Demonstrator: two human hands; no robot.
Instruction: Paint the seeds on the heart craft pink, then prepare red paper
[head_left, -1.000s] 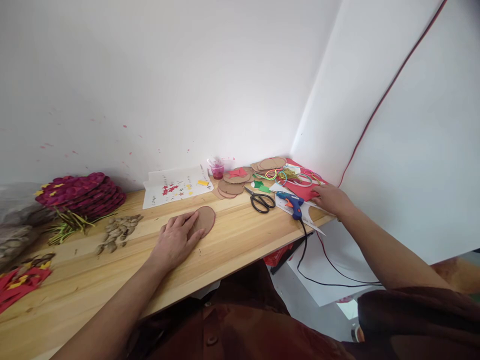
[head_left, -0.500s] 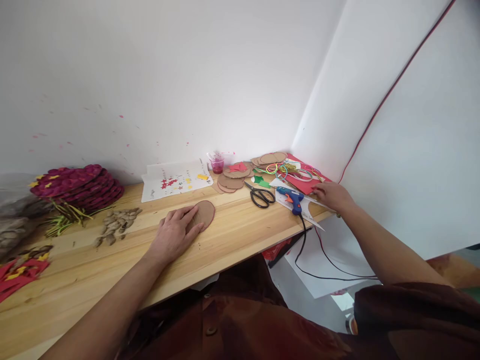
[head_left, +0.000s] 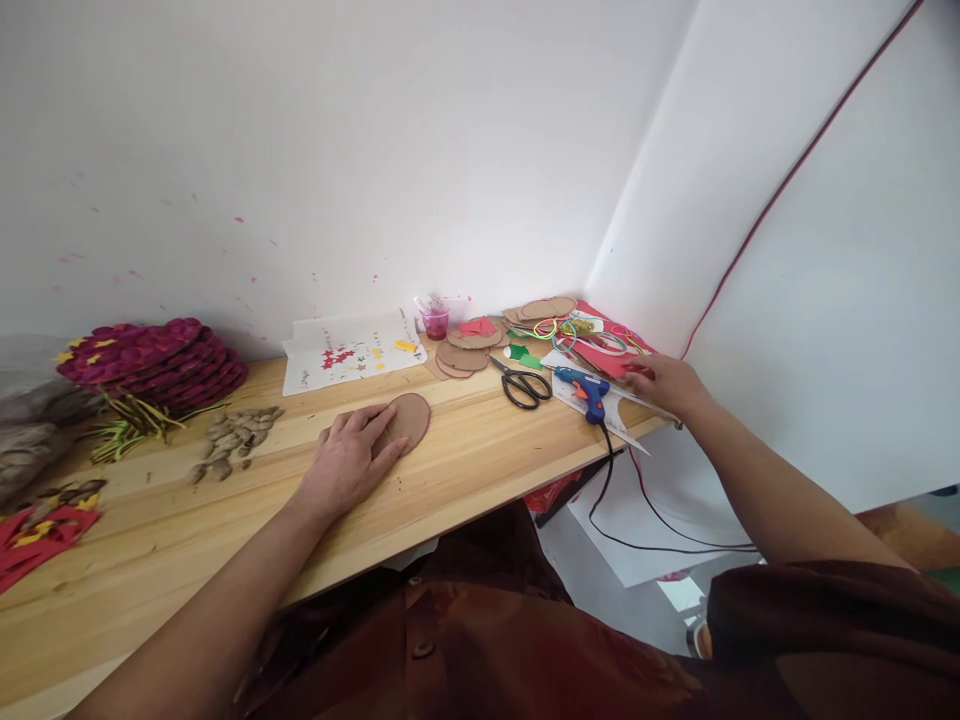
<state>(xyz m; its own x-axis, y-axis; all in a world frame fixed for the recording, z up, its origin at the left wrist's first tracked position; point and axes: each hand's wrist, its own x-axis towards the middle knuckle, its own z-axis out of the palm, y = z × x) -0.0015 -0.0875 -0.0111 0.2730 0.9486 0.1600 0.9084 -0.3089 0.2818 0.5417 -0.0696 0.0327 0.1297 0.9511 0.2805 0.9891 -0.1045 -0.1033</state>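
My left hand (head_left: 352,460) lies on the table around the left edge of an oval cardboard disc (head_left: 412,420) with a reddish rim. Its thumb and fingers hold the disc against the wood. At the table's right end, my right hand (head_left: 666,382) is closed, fingers pinched together over the edge of some red paper (head_left: 611,362). What is between those fingertips is too small to make out. Just left of that hand is a blue glue gun (head_left: 592,398), lying on white paper. Black-handled scissors (head_left: 525,388) lie between the glue gun and the disc.
More cardboard discs (head_left: 461,358) and coloured cords (head_left: 555,330) lie along the wall by a pink-stained cup (head_left: 435,320). A paper sheet (head_left: 307,370) bears small stars. Peanuts (head_left: 232,440) and stacked purple-topped pieces (head_left: 165,365) are left. The glue gun's cable (head_left: 600,490) hangs over the front edge.
The view has shifted slightly. My right hand has moved a little at the red paper, its fingers still together. My left hand stays on the cardboard disc.
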